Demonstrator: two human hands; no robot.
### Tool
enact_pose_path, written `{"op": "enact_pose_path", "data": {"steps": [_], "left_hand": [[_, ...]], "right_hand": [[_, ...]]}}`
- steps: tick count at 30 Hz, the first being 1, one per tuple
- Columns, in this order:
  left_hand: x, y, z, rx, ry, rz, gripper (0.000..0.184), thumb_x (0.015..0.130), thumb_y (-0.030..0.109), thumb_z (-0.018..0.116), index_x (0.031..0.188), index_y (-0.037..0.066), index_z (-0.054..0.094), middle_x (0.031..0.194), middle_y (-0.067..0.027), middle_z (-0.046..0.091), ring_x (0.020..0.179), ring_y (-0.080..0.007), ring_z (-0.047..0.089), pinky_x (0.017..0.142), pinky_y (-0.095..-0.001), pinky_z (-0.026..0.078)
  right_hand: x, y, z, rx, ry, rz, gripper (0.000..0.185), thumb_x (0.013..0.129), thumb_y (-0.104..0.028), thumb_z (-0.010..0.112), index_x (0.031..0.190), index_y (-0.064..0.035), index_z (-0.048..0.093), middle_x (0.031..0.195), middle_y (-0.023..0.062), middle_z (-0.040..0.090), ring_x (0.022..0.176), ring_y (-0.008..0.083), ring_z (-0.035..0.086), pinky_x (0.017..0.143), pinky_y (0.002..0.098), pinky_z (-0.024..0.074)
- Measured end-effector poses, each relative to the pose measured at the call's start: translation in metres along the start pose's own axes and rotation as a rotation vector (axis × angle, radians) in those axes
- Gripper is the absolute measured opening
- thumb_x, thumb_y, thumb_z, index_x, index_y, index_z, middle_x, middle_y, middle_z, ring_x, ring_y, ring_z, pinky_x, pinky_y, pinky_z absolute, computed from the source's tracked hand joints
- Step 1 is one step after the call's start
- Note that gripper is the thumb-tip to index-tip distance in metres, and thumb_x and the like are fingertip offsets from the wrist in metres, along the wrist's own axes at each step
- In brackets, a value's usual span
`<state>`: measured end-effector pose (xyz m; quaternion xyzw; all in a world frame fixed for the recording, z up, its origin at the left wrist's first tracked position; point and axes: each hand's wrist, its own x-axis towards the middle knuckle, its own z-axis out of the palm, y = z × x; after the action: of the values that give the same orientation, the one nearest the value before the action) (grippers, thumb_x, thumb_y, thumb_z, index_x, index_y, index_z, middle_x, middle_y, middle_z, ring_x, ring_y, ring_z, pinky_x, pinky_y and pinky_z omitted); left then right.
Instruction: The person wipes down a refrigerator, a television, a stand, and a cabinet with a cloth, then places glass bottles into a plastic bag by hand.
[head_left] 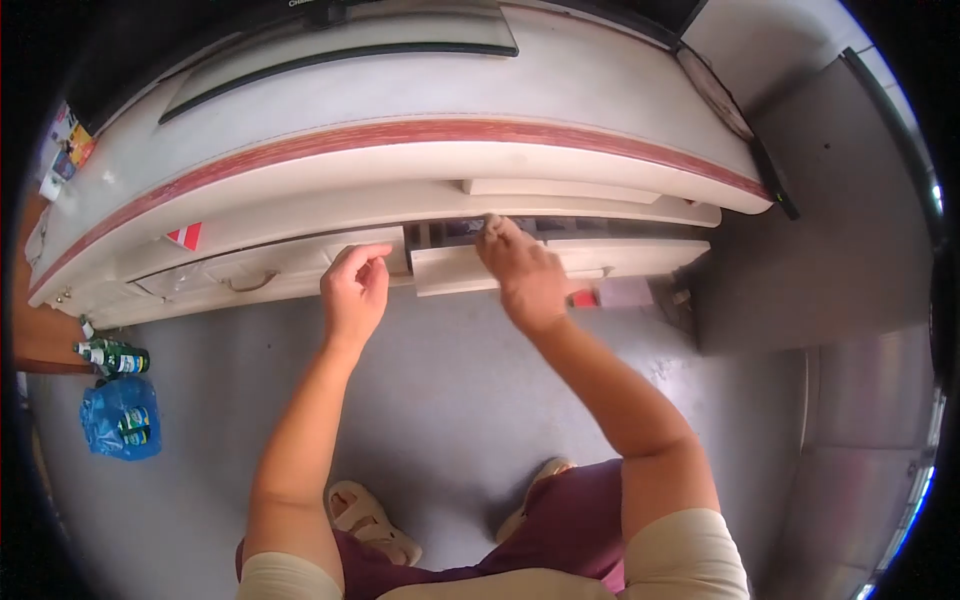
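Observation:
My right hand (525, 275) is closed over the open drawer (450, 268) of a long white cabinet. A small beige-grey lump (493, 226) shows at its fingertips; its kind is unclear. Dark things lie inside the drawer, partly hidden by that hand. My left hand (356, 283) is by the right end of the neighbouring shut drawer (265, 270), fingers loosely bent and apart, with nothing visible in them. Whether it touches the drawer front I cannot tell.
The cabinet top (400, 95) curves across the view, edged in red-brown. Green bottles (118, 357) and a blue plastic bag (120, 418) are on the grey floor at left. A grey appliance-like block (815, 220) stands at right. Red and pale items (622, 293) lie below the open drawer.

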<state>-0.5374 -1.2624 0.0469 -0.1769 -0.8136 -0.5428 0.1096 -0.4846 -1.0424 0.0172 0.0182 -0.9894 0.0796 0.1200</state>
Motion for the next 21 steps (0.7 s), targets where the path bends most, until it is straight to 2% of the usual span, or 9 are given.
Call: {"op": "enact_pose_path", "data": {"steps": [2,4,7,10,13,15,16,19,21], "left_hand": [[0.000,-0.006,0.007,-0.031,-0.007,-0.040,0.014,0.081,0.000,0.055,0.091,0.003,0.064,0.079,-0.0048,0.062,0.061,-0.0107,0.053,0.058,-0.0236,0.044],[-0.001,-0.008,0.016,-0.052,-0.023,-0.048,0.015,0.083,0.001,0.054,0.094,0.002,0.064,0.079,-0.0002,0.061,0.063,-0.0051,0.048,0.059,-0.0197,0.041],[0.005,0.010,0.014,-0.016,-0.030,0.012,0.014,0.080,0.000,0.055,0.091,0.003,0.064,0.081,-0.0057,0.063,0.061,-0.0106,0.053,0.057,-0.0234,0.044],[0.010,0.013,-0.003,0.040,-0.033,0.006,0.014,0.078,0.000,0.055,0.088,0.004,0.064,0.081,-0.0077,0.065,0.057,-0.0125,0.054,0.055,-0.0252,0.045],[0.010,-0.003,-0.004,0.013,-0.055,-0.092,0.014,0.079,0.002,0.055,0.088,0.004,0.065,0.081,-0.0070,0.065,0.058,-0.0126,0.054,0.056,-0.0260,0.045],[0.008,0.002,0.009,-0.016,-0.079,-0.097,0.014,0.080,0.002,0.055,0.090,0.003,0.065,0.079,-0.0027,0.064,0.061,-0.0079,0.053,0.058,-0.0224,0.044],[0.006,0.006,0.015,-0.030,-0.089,-0.105,0.014,0.081,0.001,0.056,0.091,0.002,0.065,0.079,-0.0006,0.064,0.063,-0.0055,0.052,0.059,-0.0205,0.043],[0.009,0.018,0.013,0.019,-0.120,-0.055,0.014,0.081,0.003,0.056,0.091,0.002,0.066,0.081,-0.0027,0.066,0.065,-0.0067,0.055,0.061,-0.0219,0.045],[0.011,0.024,0.001,0.066,-0.120,-0.046,0.014,0.081,0.005,0.056,0.091,0.002,0.066,0.081,-0.0028,0.066,0.066,-0.0069,0.055,0.061,-0.0221,0.044]], "right_hand": [[0.005,-0.016,0.018,-0.347,0.332,-0.229,0.042,0.078,-0.013,0.054,0.119,-0.0206,0.052,0.117,-0.0035,0.051,0.092,0.0177,0.056,0.063,0.0393,0.0495],[0.018,-0.075,-0.032,-0.170,-0.269,-0.041,0.053,0.086,-0.019,0.048,0.136,-0.0103,0.033,0.123,0.0054,0.046,0.105,0.0245,0.046,0.082,0.0456,0.0470],[0.007,-0.053,-0.009,-0.242,0.017,-0.219,0.049,0.085,-0.018,0.048,0.133,-0.0092,0.039,0.118,0.0046,0.050,0.103,0.0241,0.047,0.081,0.0474,0.0470],[0.000,-0.006,0.005,-0.241,-0.073,-0.107,0.048,0.084,-0.017,0.049,0.129,-0.0045,0.042,0.116,0.0049,0.050,0.098,0.0243,0.047,0.074,0.0442,0.0453],[0.006,-0.027,-0.016,-0.189,0.006,0.038,0.026,0.078,-0.008,0.051,0.101,-0.0162,0.060,0.108,-0.0014,0.053,0.089,0.0185,0.056,0.060,0.0347,0.0508],[0.015,-0.063,-0.007,-0.259,-0.029,-0.048,0.021,0.079,-0.009,0.050,0.097,-0.0123,0.060,0.101,0.0016,0.055,0.089,0.0211,0.057,0.065,0.0445,0.0494],[0.018,-0.081,-0.017,-0.253,-0.096,-0.043,0.022,0.080,-0.009,0.050,0.099,-0.0114,0.059,0.101,0.0027,0.055,0.090,0.0221,0.057,0.066,0.0465,0.0483],[0.012,-0.070,-0.007,-0.253,-0.056,-0.131,0.027,0.076,-0.019,0.059,0.102,-0.0126,0.058,0.106,0.0036,0.055,0.092,0.0240,0.057,0.069,0.0468,0.0467],[0.015,-0.039,-0.033,-0.099,-0.128,0.133,0.038,0.067,-0.031,0.069,0.097,-0.0120,0.059,0.104,0.0025,0.057,0.082,0.0220,0.061,0.065,0.0432,0.0479]]}}
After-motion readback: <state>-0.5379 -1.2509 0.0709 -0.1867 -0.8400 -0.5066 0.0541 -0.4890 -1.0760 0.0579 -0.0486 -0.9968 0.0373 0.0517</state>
